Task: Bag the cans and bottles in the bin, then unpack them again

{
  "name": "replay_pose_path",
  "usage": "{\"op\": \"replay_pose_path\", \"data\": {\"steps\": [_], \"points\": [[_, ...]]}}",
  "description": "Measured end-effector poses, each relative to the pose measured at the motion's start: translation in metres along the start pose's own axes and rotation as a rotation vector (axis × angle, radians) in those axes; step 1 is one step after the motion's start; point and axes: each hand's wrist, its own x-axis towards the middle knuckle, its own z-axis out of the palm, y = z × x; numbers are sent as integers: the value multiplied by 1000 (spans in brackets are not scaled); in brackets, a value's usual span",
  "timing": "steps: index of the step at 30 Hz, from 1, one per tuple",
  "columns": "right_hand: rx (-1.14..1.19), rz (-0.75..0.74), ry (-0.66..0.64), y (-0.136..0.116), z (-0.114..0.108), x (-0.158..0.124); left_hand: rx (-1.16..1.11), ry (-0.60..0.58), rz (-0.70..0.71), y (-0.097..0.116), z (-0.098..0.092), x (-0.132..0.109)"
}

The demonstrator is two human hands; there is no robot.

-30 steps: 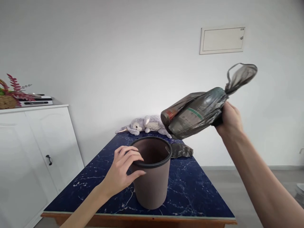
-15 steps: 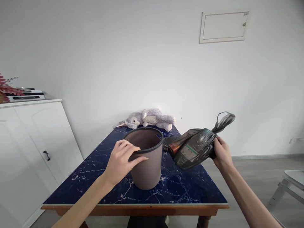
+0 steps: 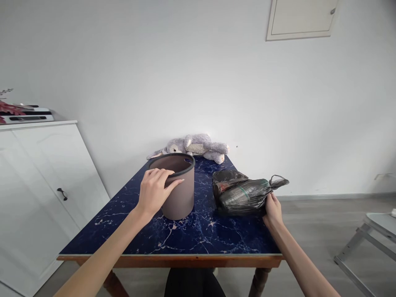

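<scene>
1. White cabinet (image 3: 46, 165): stands at the far left, off the tabletop (image 3: 192, 235).
2. Left hand (image 3: 154, 192): the fingers curl over the near rim of the waste bin and grip it.
3. Waste bin (image 3: 181, 198): upright on the tabletop, left of centre. No liner shows at its rim.
4. Plush toy (image 3: 198, 146): lies at the far edge by the wall, behind the waste bin and apart from it.
5. Black bag (image 3: 241, 194): filled and knotted, it lies on its side on the tabletop. It is right of the waste bin, near but not touching. Judged: the bag is out and set down, and the bin is unlined.
6. Right hand (image 3: 272, 208): the fingers are closed on the bag's near right end and have not let go.
7. Metal frame (image 3: 371, 235): on the floor at the far right. Nothing stands between bin and bag.
</scene>
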Motion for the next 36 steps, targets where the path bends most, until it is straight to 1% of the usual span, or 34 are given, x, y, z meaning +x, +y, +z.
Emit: {"op": "replay_pose_path", "data": {"steps": [3,5,7,10,12,13,15,18,21,24,26,29,32,34,36], "points": [[-83,36,-41,-1,-10,-2,25,-15,22,-3,1,-2],[-145,74,-100,-7,-20,-2,29,-12,53,-3,0,-7],[-197,121,-172,-16,-31,-3,42,41,71,-1,-2,-15],[-242,164,-270,-30,-48,-5,68,173,111,6,-3,-37],[-275,164,-320,-38,-57,-9,47,195,181,14,-4,-54],[-301,159,-344,-42,-62,-11,25,177,215,18,-5,-62],[-359,161,-395,-51,-70,-15,-28,95,247,24,-6,-76],[-435,181,-484,-69,-81,-21,-115,-66,197,28,-3,-93],[-519,174,-567,-86,-93,-27,-195,-250,101,21,5,-109],[-568,162,-529,-91,-105,-26,-242,-464,-71,7,17,-126],[-577,132,-491,-86,-114,-20,-239,-566,-210,-2,24,-136],[-584,43,-456,-77,-125,-10,-227,-632,-343,-13,31,-148],[-656,-150,-372,-85,-127,-12,-246,-633,-411,-17,36,-156],[-768,-331,-290,-101,-118,-22,-257,-610,-439,-18,39,-160],[-868,-506,-232,-121,-99,-31,-262,-607,-451,-18,41,-164]]}}
